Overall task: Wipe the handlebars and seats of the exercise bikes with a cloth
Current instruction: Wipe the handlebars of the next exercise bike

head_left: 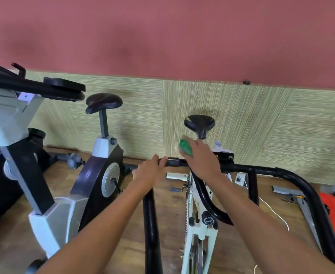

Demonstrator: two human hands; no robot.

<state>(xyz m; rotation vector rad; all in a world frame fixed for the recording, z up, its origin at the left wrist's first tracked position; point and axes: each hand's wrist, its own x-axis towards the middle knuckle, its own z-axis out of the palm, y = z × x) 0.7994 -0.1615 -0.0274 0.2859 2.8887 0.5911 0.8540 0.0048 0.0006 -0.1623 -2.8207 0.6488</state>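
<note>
2 hands, frame centre: left hand (150, 172) grips handlebar (265, 170); right hand (201, 160) clutches green cloth (185, 148). Likely risk: section under left grip stays unwiped.

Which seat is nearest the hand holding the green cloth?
The centre seat, just beyond the right hand and its green cloth; the wider left seat stands well off to the side.
</note>
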